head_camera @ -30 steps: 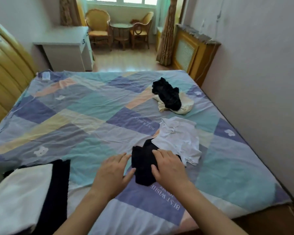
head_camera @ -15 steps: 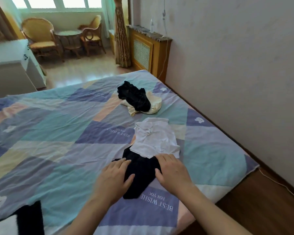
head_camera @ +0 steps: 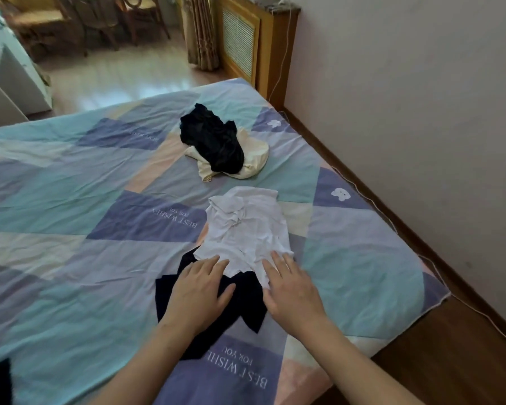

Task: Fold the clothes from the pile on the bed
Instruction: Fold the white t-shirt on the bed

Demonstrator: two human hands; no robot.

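— Where is the black garment [head_camera: 247, 299] lying?
— On the bed [head_camera: 70, 200], its far end tucked under a white shirt [head_camera: 246, 229].
— And the hands?
— The left hand [head_camera: 197, 290] is pressing flat on it, fingers straight and slightly spread; the right hand [head_camera: 292, 290] is resting flat beside it, fingers touching the shirt.

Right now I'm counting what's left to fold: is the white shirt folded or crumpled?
Crumpled: white shirt lies bunched and creased, overlapping the black garment.
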